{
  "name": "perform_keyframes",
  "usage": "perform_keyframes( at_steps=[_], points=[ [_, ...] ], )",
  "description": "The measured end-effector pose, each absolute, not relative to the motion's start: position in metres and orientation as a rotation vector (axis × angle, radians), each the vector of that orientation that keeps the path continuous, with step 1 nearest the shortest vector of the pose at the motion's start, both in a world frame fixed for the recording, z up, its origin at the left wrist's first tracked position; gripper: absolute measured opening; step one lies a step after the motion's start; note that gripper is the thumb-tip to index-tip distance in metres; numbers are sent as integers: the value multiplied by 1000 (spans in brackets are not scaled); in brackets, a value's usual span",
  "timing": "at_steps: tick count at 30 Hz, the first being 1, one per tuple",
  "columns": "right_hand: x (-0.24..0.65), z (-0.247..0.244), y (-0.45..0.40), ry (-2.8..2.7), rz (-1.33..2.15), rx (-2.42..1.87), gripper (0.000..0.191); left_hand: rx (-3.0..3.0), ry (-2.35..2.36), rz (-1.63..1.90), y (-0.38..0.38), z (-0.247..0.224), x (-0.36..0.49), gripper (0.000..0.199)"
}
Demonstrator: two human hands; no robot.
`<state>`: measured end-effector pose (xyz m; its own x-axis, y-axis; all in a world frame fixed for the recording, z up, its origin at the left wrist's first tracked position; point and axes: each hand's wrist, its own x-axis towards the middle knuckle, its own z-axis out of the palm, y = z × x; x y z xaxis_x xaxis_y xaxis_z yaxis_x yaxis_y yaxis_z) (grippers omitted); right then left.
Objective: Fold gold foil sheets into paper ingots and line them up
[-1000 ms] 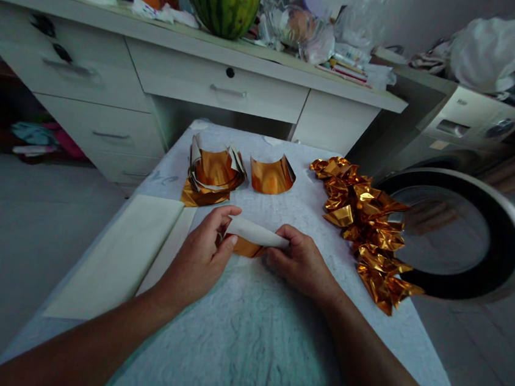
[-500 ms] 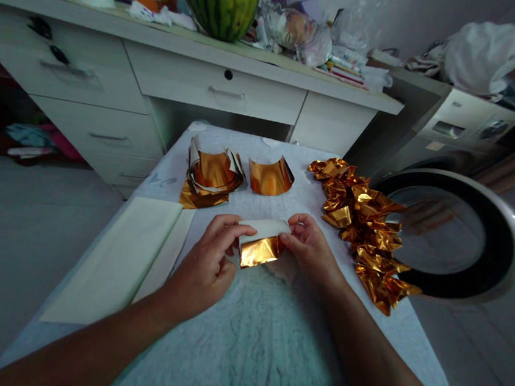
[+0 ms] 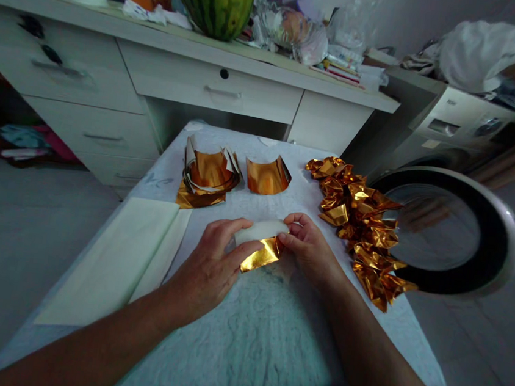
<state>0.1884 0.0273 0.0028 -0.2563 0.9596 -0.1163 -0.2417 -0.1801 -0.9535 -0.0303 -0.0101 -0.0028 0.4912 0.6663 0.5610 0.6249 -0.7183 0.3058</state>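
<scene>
Between my hands is a small sheet of gold foil paper [image 3: 262,256] with a white back, its upper part folded so the white side shows. My left hand [image 3: 213,262] has its thumb over the foil's left part and its fingers at the left end, partly hidden. My right hand [image 3: 310,244] pinches the right end between thumb and fingers. Just beyond lies a single curled gold sheet [image 3: 268,177]. Left of it sits a stack of curled gold sheets [image 3: 212,173]. Crumpled, folded gold foil pieces [image 3: 360,219] lie in a row to the right.
Pale paper sheets [image 3: 108,257] lie on the left of the cloth-covered table [image 3: 241,351]. Behind stands a white drawer desk [image 3: 213,84] bearing a cut watermelon [image 3: 213,1] and clutter. The open round door [image 3: 447,231] of a washing machine [image 3: 459,116] is at the right.
My left thumb has moved right and down across the gold foil paper, covering more of it. The white upper part now looks more rounded. My right hand keeps its pinch.
</scene>
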Motion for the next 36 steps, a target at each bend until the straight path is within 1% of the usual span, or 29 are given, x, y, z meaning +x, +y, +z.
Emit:
perform_keyframes(
  at_steps=[3,5,8,11,13,15,21,24,26,28,31,36],
  points=[
    [188,3,27,-1102,1624,-998,43,2699,1155,1216,-9,1,-30,39],
    [187,1,28,-1116,1613,-1004,44,2708,1122,1266,-9,2,-31,28],
    [185,-4,29,-1197,1549,-1038,43,2754,965,1190,-8,2,-31,17],
    [182,-8,29,-1383,1383,-1161,39,2796,809,1022,-9,-2,-29,13],
    [180,-8,28,-1500,1243,-1256,37,2818,786,927,-11,-4,-27,14],
    [179,-5,26,-1559,1185,-1286,36,2857,795,892,-13,-4,-25,16],
    [177,2,24,-1399,1469,-1076,32,2947,861,981,-16,0,-25,25],
    [179,-2,24,-1454,1462,-1163,29,2963,812,939,-16,-1,-27,28],
    [180,-3,24,-1582,1316,-1257,27,2960,791,893,-17,-3,-27,30],
    [182,-3,24,-1765,1060,-1311,27,2952,780,851,-18,-5,-26,30],
    [183,-2,23,-2011,743,-1306,32,2950,776,800,-19,-9,-25,30],
    [183,-5,22,-2200,553,-1333,38,2968,805,796,-19,-11,-22,29]
  ],
)
